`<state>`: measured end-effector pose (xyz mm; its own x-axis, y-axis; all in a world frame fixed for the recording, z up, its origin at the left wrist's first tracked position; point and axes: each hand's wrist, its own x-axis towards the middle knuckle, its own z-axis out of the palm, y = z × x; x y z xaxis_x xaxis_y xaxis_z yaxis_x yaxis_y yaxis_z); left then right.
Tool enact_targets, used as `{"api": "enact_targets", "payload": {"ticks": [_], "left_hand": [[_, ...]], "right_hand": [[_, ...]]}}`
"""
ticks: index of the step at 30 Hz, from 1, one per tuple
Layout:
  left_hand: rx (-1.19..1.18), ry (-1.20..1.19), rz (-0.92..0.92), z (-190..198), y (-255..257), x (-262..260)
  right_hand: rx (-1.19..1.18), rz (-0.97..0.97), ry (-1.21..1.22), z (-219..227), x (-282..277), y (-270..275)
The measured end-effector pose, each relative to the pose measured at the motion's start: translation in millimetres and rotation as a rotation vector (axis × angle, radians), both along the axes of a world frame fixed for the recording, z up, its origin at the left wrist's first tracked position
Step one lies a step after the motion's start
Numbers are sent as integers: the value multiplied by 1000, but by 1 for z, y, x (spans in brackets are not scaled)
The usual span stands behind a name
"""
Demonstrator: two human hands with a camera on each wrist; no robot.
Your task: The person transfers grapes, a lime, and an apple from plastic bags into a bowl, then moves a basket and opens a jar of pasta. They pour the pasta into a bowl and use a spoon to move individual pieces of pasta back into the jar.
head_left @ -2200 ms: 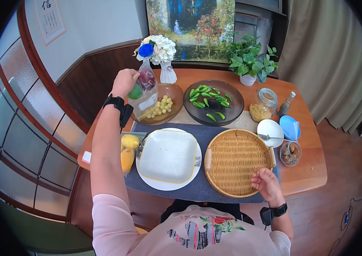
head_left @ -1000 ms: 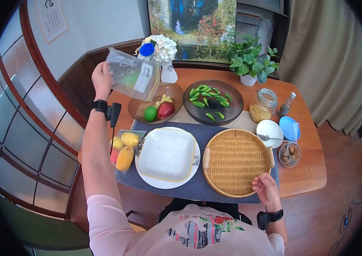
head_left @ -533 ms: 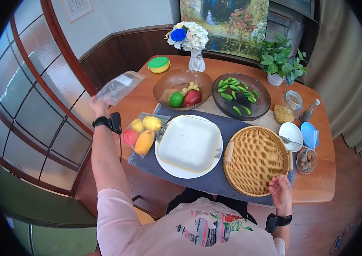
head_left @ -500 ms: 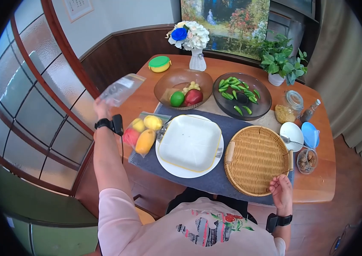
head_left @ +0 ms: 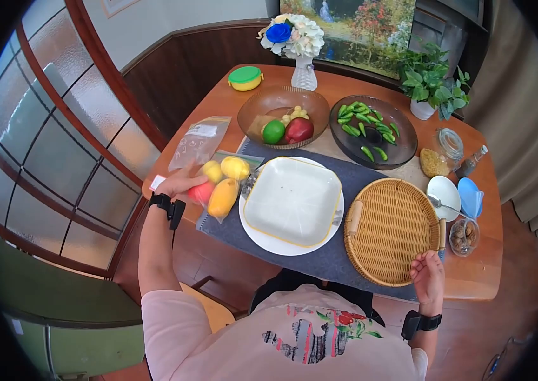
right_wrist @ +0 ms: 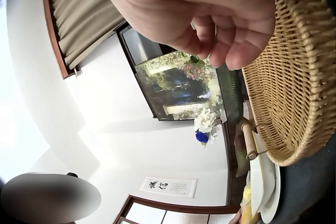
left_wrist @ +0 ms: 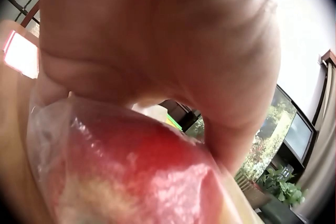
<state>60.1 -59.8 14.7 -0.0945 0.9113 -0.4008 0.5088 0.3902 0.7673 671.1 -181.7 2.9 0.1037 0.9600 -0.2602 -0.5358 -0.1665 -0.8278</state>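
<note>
My left hand (head_left: 177, 183) reaches over the left end of a clear zip bag (head_left: 220, 216) of fruit. In the left wrist view its thumb and fingers arch round a red fruit (left_wrist: 152, 171) inside the plastic. That bag also holds yellow fruits (head_left: 235, 167) and a mango (head_left: 223, 198). Just behind it lies an emptied zip bag (head_left: 200, 143), flat on the table. Further back, a brown ribbed bowl (head_left: 253, 111) holds grapes, a green fruit (head_left: 273, 131) and a dark red fruit (head_left: 299, 130). My right hand (head_left: 427, 279), loosely curled and holding nothing, hangs by the wicker basket's (head_left: 392, 232) near right rim.
A square white dish (head_left: 293, 200) sits on a white plate in the middle. Behind are a dark tray (head_left: 402, 152) of green chillies, a flower vase (head_left: 305, 73) and a green-lidded box (head_left: 245, 77). A pasta jar (head_left: 435, 162), small bowls and a walnut tub (head_left: 464, 237) line the right.
The green and red fruits went from the held bag into the brown bowl. My left hand laid the emptied bag down and moved to the fruit bag. My right hand stayed by the basket.
</note>
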Motion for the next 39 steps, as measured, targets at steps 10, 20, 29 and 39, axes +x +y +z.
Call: {"api": "enact_targets", "payload": {"ticks": [10, 20, 29, 39], "left_hand": [[342, 64, -28, 26, -34, 46], [817, 187, 60, 93, -61, 81], [873, 174, -290, 101, -55, 143], [799, 126, -583, 98, -50, 184]], "right_hand": [[28, 71, -9, 5, -12, 1], [30, 133, -33, 11, -24, 8], [345, 509, -422, 64, -88, 47], [777, 393, -904, 67, -132, 71]]}}
